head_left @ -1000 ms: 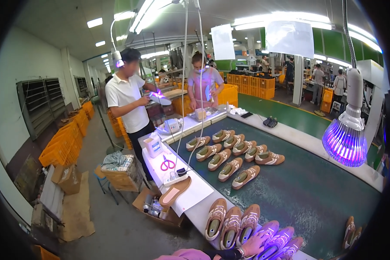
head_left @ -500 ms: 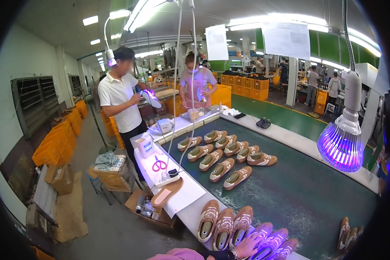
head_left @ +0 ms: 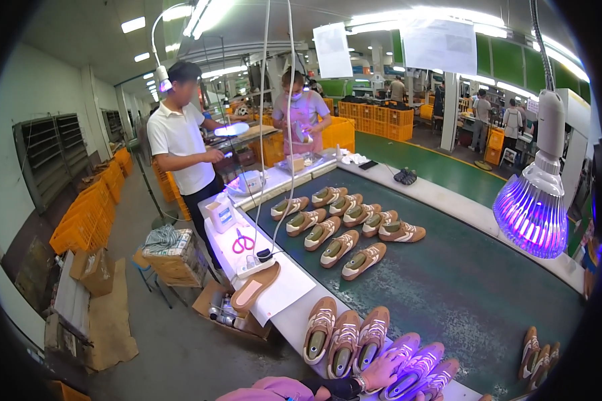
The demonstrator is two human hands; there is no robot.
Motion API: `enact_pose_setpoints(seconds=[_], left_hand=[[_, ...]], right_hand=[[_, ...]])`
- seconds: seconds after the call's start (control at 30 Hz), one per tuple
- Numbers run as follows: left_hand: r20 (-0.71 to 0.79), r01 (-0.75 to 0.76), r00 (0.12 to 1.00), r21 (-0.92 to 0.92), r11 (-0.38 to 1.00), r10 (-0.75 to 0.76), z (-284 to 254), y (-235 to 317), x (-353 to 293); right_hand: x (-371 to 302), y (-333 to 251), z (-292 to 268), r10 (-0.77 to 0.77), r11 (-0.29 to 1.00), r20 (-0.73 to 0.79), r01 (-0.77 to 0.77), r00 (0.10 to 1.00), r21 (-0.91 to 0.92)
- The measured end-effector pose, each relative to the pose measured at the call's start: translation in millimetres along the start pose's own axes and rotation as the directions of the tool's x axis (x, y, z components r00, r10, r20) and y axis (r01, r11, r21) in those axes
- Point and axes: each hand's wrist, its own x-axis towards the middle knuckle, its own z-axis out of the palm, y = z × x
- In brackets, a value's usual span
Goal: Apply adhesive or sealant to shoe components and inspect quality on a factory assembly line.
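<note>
1. Three purple-lit shoes (head_left: 416, 371) stand side by side on the desk (head_left: 293, 321), near the lower edge.
2. The left hand (head_left: 381, 371) lies across the leftmost, fingers extended; I cannot tell whether they grasp it.
3. A sliver of the right hand (head_left: 429, 397) shows beside them, its fingers' state unclear.
4. Just left, three brown shoes (head_left: 343, 339).
5. Farther right, a purple lamp (head_left: 532, 210) hangs.
</note>
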Motion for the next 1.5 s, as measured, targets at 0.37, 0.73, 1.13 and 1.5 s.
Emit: enact_pose_setpoints(seconds=[0.37, 0.73, 1.13, 1.5], left_hand=[[-0.032, -0.121, 0.992, 0.111, 0.986, 0.125, 3, -8, 8], [0.027, -0.122, 0.992, 0.061, 0.991, 0.120, 6, -1, 13], [0.196, 0.057, 0.980, -0.477, 0.877, 0.043, 6, -24, 32], [0.671, 0.651, 0.737, -0.737, 0.184, 0.082, 43, 116, 99]], right_hand=[[4, -1, 1, -0.014, 0.995, -0.008, 0.015, 1.000, 0.097], [-1, -20, -15, 0.214, 0.958, -0.018, -0.213, 0.977, -0.192], [11, -2, -26, 0.236, 0.971, 0.090, -0.230, 0.968, -0.072], [56, -9, -97, 0.104, 0.693, 0.334, -0.309, 0.937, 0.651]])
